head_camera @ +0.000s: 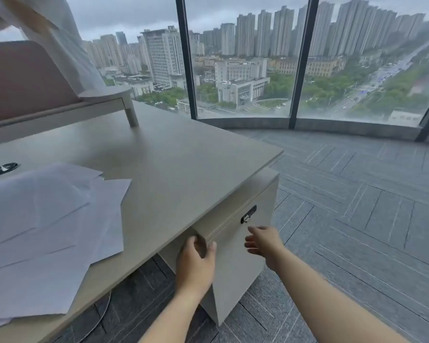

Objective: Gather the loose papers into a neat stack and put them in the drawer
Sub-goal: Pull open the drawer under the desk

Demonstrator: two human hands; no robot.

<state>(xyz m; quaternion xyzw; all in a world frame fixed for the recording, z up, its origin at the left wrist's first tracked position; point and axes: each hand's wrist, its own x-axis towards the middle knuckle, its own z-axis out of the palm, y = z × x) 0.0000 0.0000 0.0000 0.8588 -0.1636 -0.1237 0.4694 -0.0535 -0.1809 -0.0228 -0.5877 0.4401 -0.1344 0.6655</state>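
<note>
Nearest to me: my left hand (196, 262) is on the near corner of the drawer (235, 246) unit under the desk (183, 154), fingers curled round the left edge of the front panel, thumb on the face. My right hand (263, 241) hovers just beside the front, fingers apart and relaxed, touching nothing as far as I can see.

Drawer looks closed, or cracked open at most; can't tell from this angle. Contents not visible. The lock (248, 214) sits at the top right of the front.

Loose papers (47, 219) are on the desk, near left, fanned and overlapping, not squared up. Near sheets hang over the desk edge.

Risks, my read:
- If the lock is engaged, pulling on the corner just drags or twists the cabinet.
- A one-corner pull could rack the drawer in its runners; the right hand needs a grip too.
- Overhanging sheets could slide to the floor if I bump the desk.
- Stack isn't gathered yet, so opening first leaves both hands tied up.

Far left: raised shelf (109, 95) with a white curtain (67, 45) draped over it. Beyond that, window (245, 58) and city.
</note>
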